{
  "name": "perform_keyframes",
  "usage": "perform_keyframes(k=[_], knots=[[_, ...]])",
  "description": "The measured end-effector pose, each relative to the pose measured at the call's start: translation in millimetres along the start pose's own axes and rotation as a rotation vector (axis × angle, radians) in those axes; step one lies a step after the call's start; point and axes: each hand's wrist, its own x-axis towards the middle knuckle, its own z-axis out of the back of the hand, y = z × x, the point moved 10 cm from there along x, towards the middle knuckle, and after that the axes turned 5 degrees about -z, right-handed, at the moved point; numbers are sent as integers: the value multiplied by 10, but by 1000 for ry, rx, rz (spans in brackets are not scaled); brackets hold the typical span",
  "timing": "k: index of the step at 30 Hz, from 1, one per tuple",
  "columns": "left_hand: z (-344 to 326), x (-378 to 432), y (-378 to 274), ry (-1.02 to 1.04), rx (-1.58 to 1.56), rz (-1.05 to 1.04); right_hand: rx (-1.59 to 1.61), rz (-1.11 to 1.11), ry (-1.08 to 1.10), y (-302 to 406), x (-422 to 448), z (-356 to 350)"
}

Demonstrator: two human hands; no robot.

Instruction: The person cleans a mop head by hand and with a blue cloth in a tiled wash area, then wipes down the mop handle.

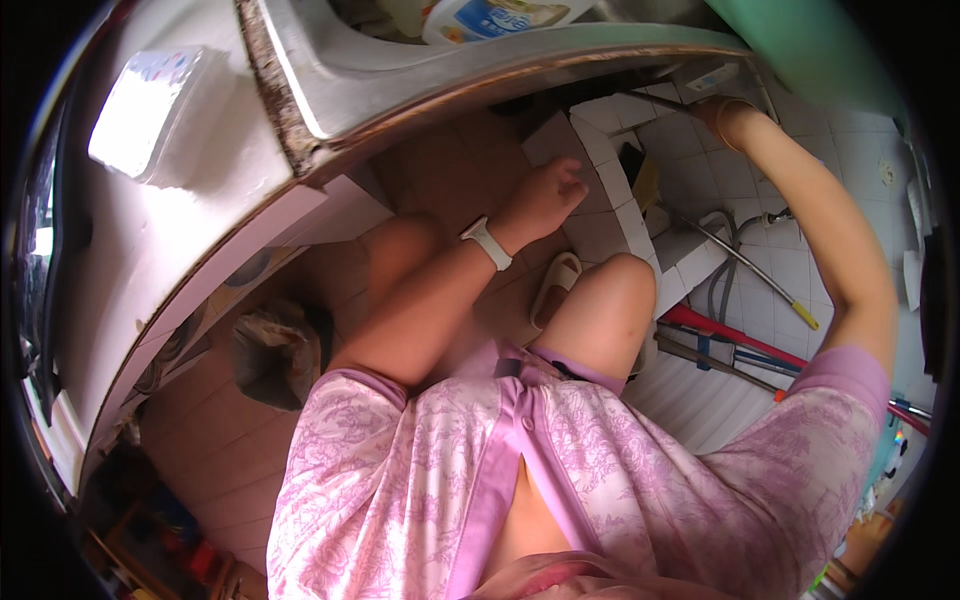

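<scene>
My left hand (550, 193) hangs empty over the floor, its fingers loosely curled and slightly apart. A pale watch (487, 243) is strapped round that wrist. Past my right knee, my right hand (716, 120) reaches under the counter edge, with a thin band at the wrist. It closes on the end of a thin dark rod (656, 100); the rod's far end is lost in shadow. Below and left of this hand, a dark object (632, 159) and a yellowish one (645, 186) sit behind a white-tiled ledge (606, 187).
Overhead runs the metal sink rim (480, 66), with a white bottle (495, 21) inside. A plastic box (146, 112) stands on the counter. Blurred green material (817, 60) hangs top right. A yellow-tipped pole (750, 262), hoses (724, 247) and a lined bin (274, 352) are nearby.
</scene>
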Motion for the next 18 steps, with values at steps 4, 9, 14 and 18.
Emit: perform_keyframes(k=[4, 9, 14, 18], knots=[[-50, 31, -64, -21, -72, -39, 110, 50, -49, -179, -118, -77], [-34, 26, -78, -29, -34, -94, 156, -204, 45, -50, -362, 332], [-52, 3, -244, -36, -4, -117, 281, -355, -228, -130, -207, 500], [-86, 3, -233, -23, -9, -130, 188, -220, -319, 202, -145, 576]])
